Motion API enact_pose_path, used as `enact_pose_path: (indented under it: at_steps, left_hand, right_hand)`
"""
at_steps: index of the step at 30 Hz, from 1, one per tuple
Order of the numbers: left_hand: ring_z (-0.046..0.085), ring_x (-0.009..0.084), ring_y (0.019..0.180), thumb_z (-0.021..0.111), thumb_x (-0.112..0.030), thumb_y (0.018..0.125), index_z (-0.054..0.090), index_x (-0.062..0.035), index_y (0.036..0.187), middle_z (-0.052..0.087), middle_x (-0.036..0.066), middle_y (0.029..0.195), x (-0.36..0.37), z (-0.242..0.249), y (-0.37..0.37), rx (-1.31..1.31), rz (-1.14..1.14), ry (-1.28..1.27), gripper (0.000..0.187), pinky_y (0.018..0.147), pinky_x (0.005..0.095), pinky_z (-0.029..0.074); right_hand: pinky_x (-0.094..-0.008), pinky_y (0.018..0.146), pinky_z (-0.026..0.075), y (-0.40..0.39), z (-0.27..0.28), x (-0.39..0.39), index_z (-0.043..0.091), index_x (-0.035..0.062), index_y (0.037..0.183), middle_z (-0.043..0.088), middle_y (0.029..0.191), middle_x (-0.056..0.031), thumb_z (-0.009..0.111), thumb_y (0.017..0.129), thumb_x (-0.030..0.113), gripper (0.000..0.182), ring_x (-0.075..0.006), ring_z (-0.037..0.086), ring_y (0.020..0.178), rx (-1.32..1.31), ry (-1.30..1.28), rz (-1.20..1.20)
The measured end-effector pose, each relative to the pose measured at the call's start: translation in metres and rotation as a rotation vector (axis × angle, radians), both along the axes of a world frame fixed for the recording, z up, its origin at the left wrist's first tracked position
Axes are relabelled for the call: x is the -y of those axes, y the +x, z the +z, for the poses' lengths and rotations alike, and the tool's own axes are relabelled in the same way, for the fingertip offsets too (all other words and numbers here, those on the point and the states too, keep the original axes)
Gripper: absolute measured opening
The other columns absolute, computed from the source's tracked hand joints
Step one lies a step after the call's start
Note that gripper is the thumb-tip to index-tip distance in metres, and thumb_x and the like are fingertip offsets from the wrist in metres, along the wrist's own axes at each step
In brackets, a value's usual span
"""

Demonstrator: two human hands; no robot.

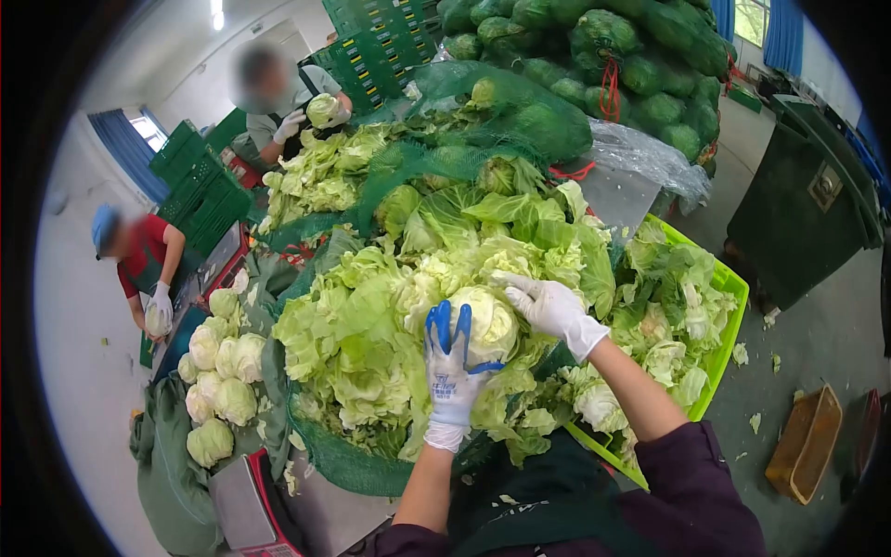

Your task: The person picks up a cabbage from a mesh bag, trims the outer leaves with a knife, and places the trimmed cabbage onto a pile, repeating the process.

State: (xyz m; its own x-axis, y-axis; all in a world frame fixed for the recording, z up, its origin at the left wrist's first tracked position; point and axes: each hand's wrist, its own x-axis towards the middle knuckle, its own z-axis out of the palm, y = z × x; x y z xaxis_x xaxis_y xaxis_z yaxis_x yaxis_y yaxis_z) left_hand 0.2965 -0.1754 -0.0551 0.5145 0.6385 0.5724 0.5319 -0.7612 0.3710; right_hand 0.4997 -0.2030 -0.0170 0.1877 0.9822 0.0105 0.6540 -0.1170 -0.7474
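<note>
Sleeves: dark purple sleeves (687,473) closest to the lens, cut off at the bottom edge, both forearms bare up to the gloves.
Leaf heap: huge pile of loose cabbage leaves (371,325) over green netting, and it buries whatever surface lies beneath.
Sacks: netted sacks of cabbages (640,65) stacked at the back, tops out of frame.
Green tray: lime tray (729,306) on the right, heaped with leaves, its near end hidden behind the right arm.
Trimmed heads: pale trimmed cabbages (218,371) lined up on the left.
Co-workers: two people at the far left, each with a cabbage in gloved hands, faces blurred.
Cabbage: pale yellow-green cabbage head (487,320), round, tight, sitting on top of the heap between both hands.
Left hand: left hand (453,367), blue-palmed glove, fingers spread and curled up the head's near side, cupping it.
Right hand: right hand (549,306), white glove, fingers wrapped over the head's top right, gripping.
</note>
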Motion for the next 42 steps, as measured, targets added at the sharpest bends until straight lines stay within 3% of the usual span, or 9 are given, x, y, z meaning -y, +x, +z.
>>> enact_pose_path:
  at_steps: [2,12,20,24,28,31,33,37,42]
  left_hand:
    - [0.032,0.0396,0.132,0.083,-0.037,0.055,0.038,-0.0116,0.141,0.033,0.018,0.144,0.001,0.002,0.001,0.009,-0.001,-0.039,0.100,0.109,0.0499,0.028]
    - [0.031,0.0410,0.132,0.082,-0.042,0.057,0.039,-0.0131,0.141,0.033,0.019,0.145,0.000,0.000,-0.005,0.024,-0.028,-0.005,0.099,0.109,0.0507,0.026]
    - [0.026,0.0434,0.133,0.083,-0.042,0.055,0.045,-0.0282,0.138,0.028,0.019,0.147,0.004,0.028,0.018,-0.449,0.135,0.073,0.092,0.109,0.0542,0.024]
    - [0.032,0.0399,0.132,0.084,-0.036,0.056,0.041,-0.0198,0.140,0.030,0.020,0.145,-0.025,0.004,-0.022,-0.138,-0.001,0.114,0.096,0.109,0.0501,0.029]
    - [0.047,0.0301,0.125,0.070,-0.026,0.083,0.034,-0.0096,0.141,0.044,0.015,0.138,-0.039,-0.026,-0.066,1.143,-0.316,-0.942,0.071,0.105,0.0453,0.039]
    - [0.045,0.0307,0.127,0.061,-0.028,0.090,0.033,-0.0093,0.142,0.043,0.011,0.141,-0.031,-0.032,-0.089,1.556,-0.357,-1.205,0.062,0.103,0.0462,0.041]
    - [0.044,0.0310,0.128,0.056,-0.038,0.093,0.032,-0.0089,0.143,0.039,0.006,0.145,-0.017,-0.022,-0.094,1.671,-0.715,-1.370,0.063,0.103,0.0456,0.041]
    - [0.043,0.0304,0.128,0.067,-0.043,0.084,0.032,-0.0094,0.143,0.039,0.010,0.144,-0.001,-0.008,-0.082,1.682,-0.364,-1.206,0.076,0.104,0.0446,0.039]
    - [0.041,0.0342,0.128,0.085,-0.041,0.061,0.040,-0.0064,0.137,0.041,0.019,0.139,0.009,0.036,-0.067,0.742,0.024,-0.189,0.095,0.105,0.0444,0.038]
  right_hand:
    - [-0.0446,0.071,0.050,-0.015,-0.002,0.005,0.042,0.0259,0.138,0.066,0.082,-0.0202,0.042,0.094,0.047,0.049,-0.0388,0.063,0.079,0.090,0.040,0.050]
    - [-0.0405,0.077,0.051,0.015,-0.021,-0.013,0.065,0.0198,0.116,0.067,0.092,-0.0180,0.050,0.091,0.045,0.038,-0.0348,0.064,0.086,-0.039,0.077,-0.144]
    - [-0.0420,0.082,0.049,0.005,-0.045,-0.057,0.062,0.0087,0.114,0.066,0.103,-0.0201,0.057,0.085,0.044,0.046,-0.0362,0.062,0.095,0.102,-0.157,-0.123]
    - [-0.0424,0.082,0.049,0.010,-0.048,-0.055,0.065,0.0086,0.102,0.066,0.100,-0.0188,0.057,0.085,0.037,0.034,-0.0360,0.062,0.094,0.128,-0.119,-0.169]
    - [-0.0420,0.080,0.049,0.014,-0.064,-0.046,0.063,0.0094,0.102,0.066,0.096,-0.0188,0.060,0.083,0.032,0.030,-0.0360,0.062,0.091,0.022,-0.014,-0.227]
    - [-0.0424,0.076,0.050,0.009,-0.060,-0.043,0.062,0.0107,0.104,0.067,0.092,-0.0168,0.062,0.082,0.027,0.027,-0.0353,0.064,0.087,0.052,0.100,-0.248]
    - [-0.0383,0.070,0.050,-0.008,-0.051,-0.036,0.061,0.0123,0.110,0.068,0.084,-0.0138,0.066,0.081,0.028,0.033,-0.0306,0.065,0.079,0.021,0.268,-0.337]
    - [-0.0337,0.067,0.049,-0.057,0.021,0.002,0.059,0.0130,0.118,0.065,0.082,-0.0122,0.069,0.081,0.037,0.046,-0.0245,0.062,0.072,-0.242,0.235,-0.080]
    - [-0.0332,0.067,0.049,-0.078,0.053,0.022,0.048,0.0137,0.132,0.064,0.090,-0.0134,0.070,0.075,0.054,0.073,-0.0224,0.060,0.072,-0.187,0.232,0.145]
